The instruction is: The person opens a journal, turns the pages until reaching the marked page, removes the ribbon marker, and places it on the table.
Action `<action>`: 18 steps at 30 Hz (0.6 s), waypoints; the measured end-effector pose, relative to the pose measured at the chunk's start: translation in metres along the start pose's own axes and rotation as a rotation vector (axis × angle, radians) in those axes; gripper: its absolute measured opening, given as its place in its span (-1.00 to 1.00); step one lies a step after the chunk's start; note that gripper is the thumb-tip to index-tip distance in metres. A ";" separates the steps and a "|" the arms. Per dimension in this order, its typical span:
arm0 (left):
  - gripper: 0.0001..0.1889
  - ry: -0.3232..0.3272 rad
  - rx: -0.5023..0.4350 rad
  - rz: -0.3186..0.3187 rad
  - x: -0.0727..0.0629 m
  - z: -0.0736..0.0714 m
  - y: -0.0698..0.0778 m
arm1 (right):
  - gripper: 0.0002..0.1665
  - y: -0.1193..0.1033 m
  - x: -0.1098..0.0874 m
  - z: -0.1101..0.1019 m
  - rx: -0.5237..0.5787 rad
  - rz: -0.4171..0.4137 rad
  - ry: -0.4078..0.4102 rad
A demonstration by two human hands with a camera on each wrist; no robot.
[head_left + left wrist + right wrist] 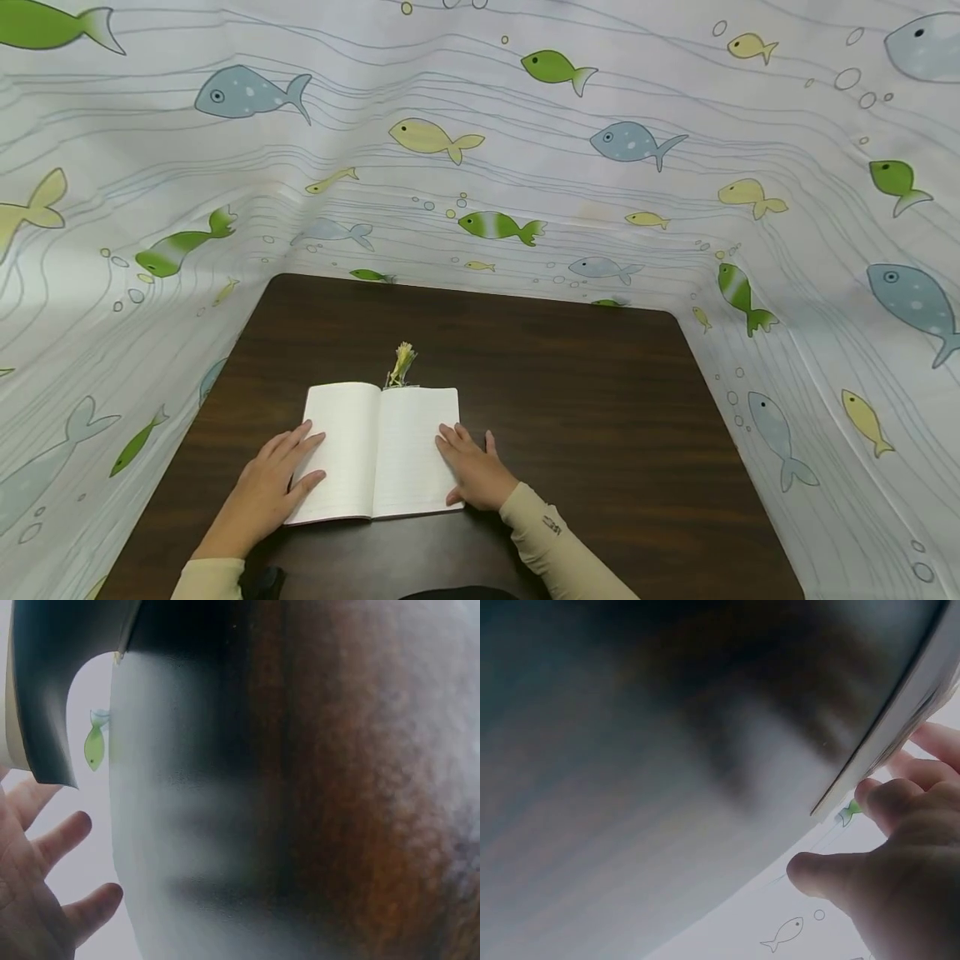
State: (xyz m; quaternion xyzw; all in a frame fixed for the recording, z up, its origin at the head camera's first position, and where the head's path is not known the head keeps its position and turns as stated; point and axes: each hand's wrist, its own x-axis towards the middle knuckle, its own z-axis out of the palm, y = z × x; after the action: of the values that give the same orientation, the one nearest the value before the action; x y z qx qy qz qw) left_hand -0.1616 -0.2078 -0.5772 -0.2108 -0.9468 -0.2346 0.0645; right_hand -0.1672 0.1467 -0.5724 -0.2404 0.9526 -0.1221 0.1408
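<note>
Head view shows me the notebook [337, 454] spread on the tabletop's [600, 417] near left; the left hand [262, 487] and right hand [477, 473] rest along its outer edges, fingers extended, gripping nothing, probably keeping it flat.

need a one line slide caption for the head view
Left hand and right hand rest on an open notebook with a yellow tassel, on a dark table.

Both hands [266, 490] [477, 469] rest on an open notebook [411, 450] atop a dark table [585, 392].
</note>
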 end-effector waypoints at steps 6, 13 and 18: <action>-0.39 -0.003 -0.007 -0.006 0.001 -0.001 0.002 | 0.16 0.000 -0.002 -0.001 -0.045 -0.015 0.016; -0.40 0.006 0.001 -0.003 0.001 -0.001 0.002 | 0.04 -0.001 -0.001 0.000 -0.145 -0.077 0.151; -0.40 -0.004 -0.001 -0.023 0.001 -0.002 0.003 | 0.13 -0.002 0.003 0.002 -0.120 -0.059 0.223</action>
State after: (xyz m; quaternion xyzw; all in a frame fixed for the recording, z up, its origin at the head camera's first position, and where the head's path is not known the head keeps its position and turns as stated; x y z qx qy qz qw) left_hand -0.1617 -0.2061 -0.5737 -0.2002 -0.9491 -0.2356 0.0598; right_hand -0.1678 0.1433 -0.5741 -0.2614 0.9604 -0.0951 0.0159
